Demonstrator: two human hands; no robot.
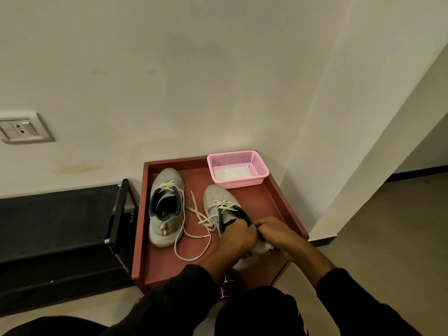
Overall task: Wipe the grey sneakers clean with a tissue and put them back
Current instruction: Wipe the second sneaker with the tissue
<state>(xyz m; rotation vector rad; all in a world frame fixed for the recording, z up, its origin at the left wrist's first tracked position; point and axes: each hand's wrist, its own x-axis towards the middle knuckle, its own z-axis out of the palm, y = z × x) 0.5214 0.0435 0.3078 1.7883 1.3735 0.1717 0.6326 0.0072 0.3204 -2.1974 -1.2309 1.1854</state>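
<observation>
- Wall socket (23,128): set in the wall far to the left of the grip; takes no part in the task.
- Black rack (72,226): stands just left of the red tray (286,204), well left of the grip.
- Left sneaker (166,207): grey, lying flat on the tray, toe toward the wall, left of the grip and untouched; its loose laces (191,238) trail across the tray floor toward the held shoe.
- Left hand (238,238): fingers curled around the collar of the right sneaker (219,198), steadying it; the heel lies under the hand, the toe points away from the grip.
- Right hand (278,232): clenched on a white tissue (263,247), pressed against the shoe's heel side just right of the left hand.
- Pink basket (260,166): in the far right corner of the tray beyond the grip, holding spare tissues (231,173).
- Risk (judgement): the trailing laces could snag under the held shoe and drag the other sneaker; the thin tissue may tear or shed on the mesh if rubbed hard; the heel overhangs the tray's near edge, so a slackened hold could let the shoe tip off.
</observation>
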